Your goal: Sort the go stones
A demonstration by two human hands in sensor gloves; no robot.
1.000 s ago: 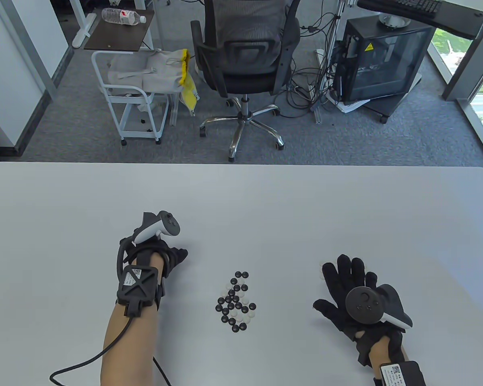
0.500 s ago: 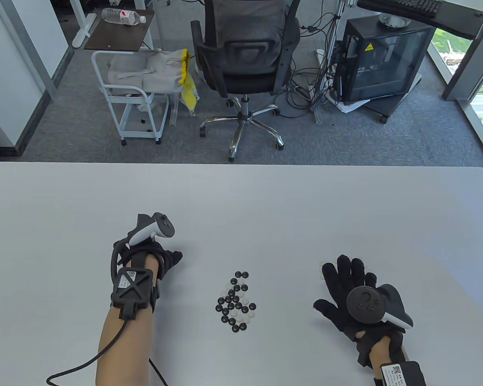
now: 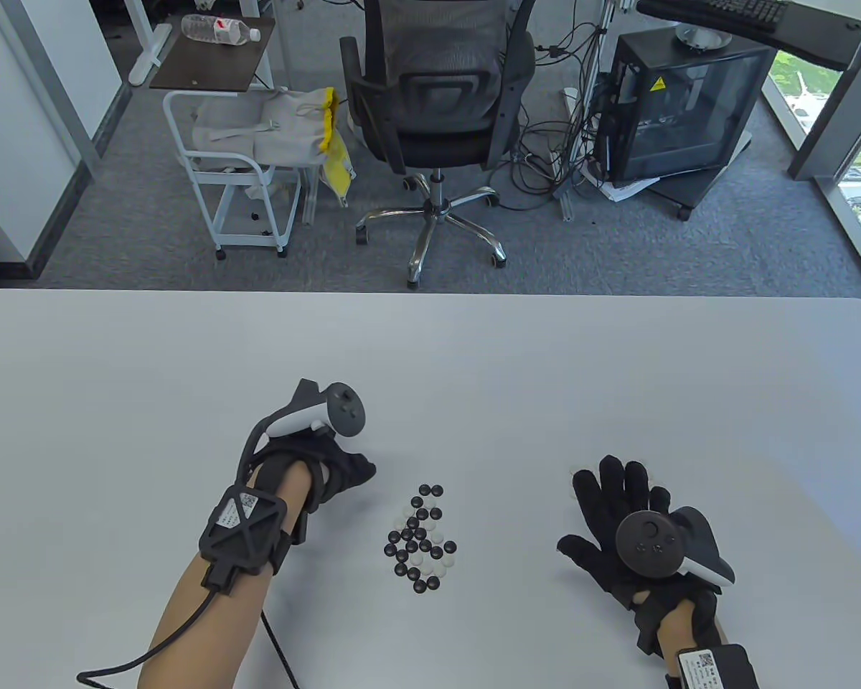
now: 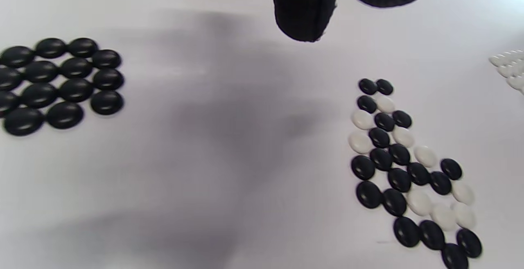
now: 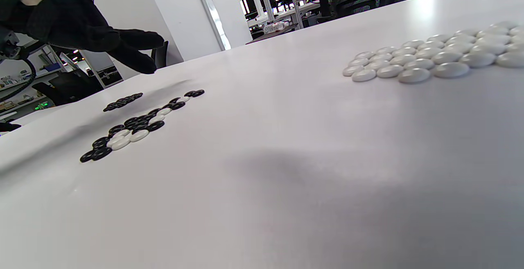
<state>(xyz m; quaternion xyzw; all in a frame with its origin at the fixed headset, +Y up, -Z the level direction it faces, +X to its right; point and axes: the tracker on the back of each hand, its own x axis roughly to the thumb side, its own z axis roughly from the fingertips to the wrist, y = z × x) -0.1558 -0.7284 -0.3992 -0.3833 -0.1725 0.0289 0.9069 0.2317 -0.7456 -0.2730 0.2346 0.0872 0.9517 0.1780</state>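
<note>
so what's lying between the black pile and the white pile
The mixed stones lie between the black pile and the white pile, with bare table on both sides. The right wrist view shows all three.

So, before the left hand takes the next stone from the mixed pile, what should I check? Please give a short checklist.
1. Left hand empty: ok, no stone shows at its fingertips.
2. Mixed pile of round black and white stones has black ones exposed: ok.
3. Sorted group of black stones holds no white: ok.
4. Sorted group of white stones holds no black: ok in the part that shows.
5. Right hand apart from the pile: ok, flat on the table.
</note>
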